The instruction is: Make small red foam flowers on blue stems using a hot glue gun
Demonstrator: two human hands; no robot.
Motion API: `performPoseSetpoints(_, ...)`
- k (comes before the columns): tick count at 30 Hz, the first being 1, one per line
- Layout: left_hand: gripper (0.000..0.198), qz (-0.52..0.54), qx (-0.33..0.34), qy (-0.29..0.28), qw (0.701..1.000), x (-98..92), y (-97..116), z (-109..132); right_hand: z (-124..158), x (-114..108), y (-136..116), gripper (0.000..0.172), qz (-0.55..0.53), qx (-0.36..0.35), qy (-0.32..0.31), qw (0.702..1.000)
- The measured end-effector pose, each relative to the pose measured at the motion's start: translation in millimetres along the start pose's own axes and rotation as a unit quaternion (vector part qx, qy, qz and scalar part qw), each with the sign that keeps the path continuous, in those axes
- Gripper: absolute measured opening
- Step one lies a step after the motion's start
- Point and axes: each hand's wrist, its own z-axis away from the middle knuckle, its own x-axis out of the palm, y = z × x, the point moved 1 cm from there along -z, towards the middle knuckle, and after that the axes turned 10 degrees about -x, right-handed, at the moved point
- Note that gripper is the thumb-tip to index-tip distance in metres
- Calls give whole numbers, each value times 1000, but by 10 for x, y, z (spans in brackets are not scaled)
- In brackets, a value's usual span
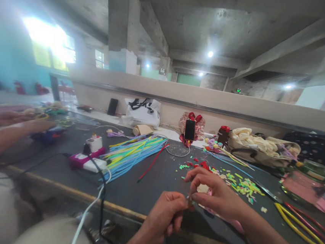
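Observation:
My left hand (pixel 169 211) is closed, its thumb and forefinger pinched together over the table's front edge. My right hand (pixel 215 193) meets it from the right, thumb and forefinger pinching at the same spot. Whatever is between the fingertips is too small and blurred to name. Under and beyond my right hand lie a cream-coloured piece (pixel 203 188) and something pink (pixel 236 225), both partly covered. Short yellow-green cut pieces (pixel 243 185) are scattered just right of that hand, with red bits (pixel 203 164) behind it.
Long fuzzy stems (pixel 136 153) lie left of centre beside a power strip (pixel 90 162) with cables. Scissors (pixel 289 217) and a glass jar (pixel 313 172) are at right. A phone (pixel 189 129) and a white bag (pixel 141 112) stand behind. Another person's arms (pixel 16 130) reach in from the left.

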Motion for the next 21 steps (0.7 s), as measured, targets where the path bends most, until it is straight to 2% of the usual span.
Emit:
performPoseSetpoints(4, 30, -1, 11, -1, 1000, 16, 21, 22, 9, 6, 35, 11, -43, 15, 10, 999)
performPoseSetpoints(8, 32, -2, 2, -11, 1000, 12, 14, 18, 9, 3, 66, 2, -96, 27, 16, 995)
performPoseSetpoints(10, 31, 2, 4, -15, 1000, 3, 1, 11, 1, -13, 74, 8, -118, 29, 27, 992)
performPoseSetpoints(12, 32, 7, -1, -15, 1000, -6, -12, 5, 5, -39, 87, 12, -129, 42, 71, 988)
performPoseSetpoints(14, 32, 21, -4, -15, 1000, -15, -15, 5, 39, -59, 109, 15, -139, 66, 146, 977)
performPoseSetpoints(17, 33, 62, 13, -5, 998, -24, 8, 20, 163, -23, 150, 13, -199, 90, 247, 944)
performPoseSetpoints(19, 33, 91, 26, 16, 995, -28, 32, 40, 267, 64, 176, 12, -268, 105, 269, 919)
performPoseSetpoints(21, 32, 111, 43, 39, 992, -26, 49, 60, 353, 186, 191, 15, -304, 131, 261, 907)
